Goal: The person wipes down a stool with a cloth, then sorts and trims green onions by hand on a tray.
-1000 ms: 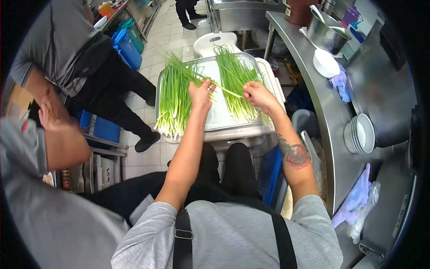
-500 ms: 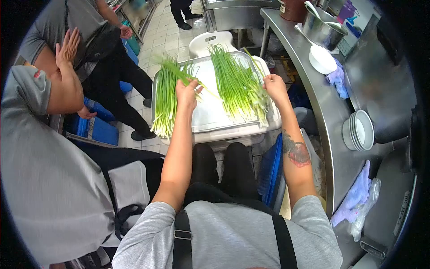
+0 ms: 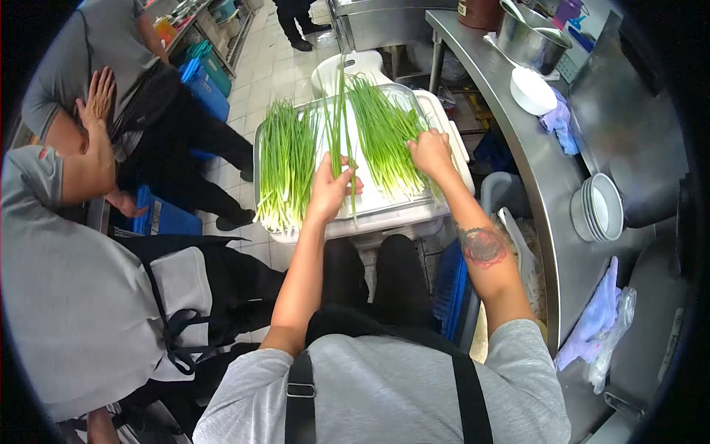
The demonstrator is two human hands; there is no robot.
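A metal tray (image 3: 384, 209) bears two piles of green onions, bulb ends toward me. The left pile (image 3: 285, 166) lies along the tray's left side, the right pile (image 3: 384, 140) on its right half. Between them my left hand (image 3: 333, 185) is closed on a few long green onion stalks (image 3: 337, 126), which stand up from its fingers. My right hand (image 3: 431, 154) is at the right edge of the right pile, fingers curled; what they hold, if anything, is hidden.
Two people stand at the left, one person's grey shirt (image 3: 74, 281) close beside me. A steel counter (image 3: 529, 189) curves along the right with a white bowl (image 3: 532, 92), stacked bowls (image 3: 597, 209) and purple cloths. Behind the tray is a white stool (image 3: 351, 68).
My left hand has moved lower and right, its stalks now upright. My right hand has moved left from beyond the tray's edge onto the right pile. The nearby co-worker has shifted.
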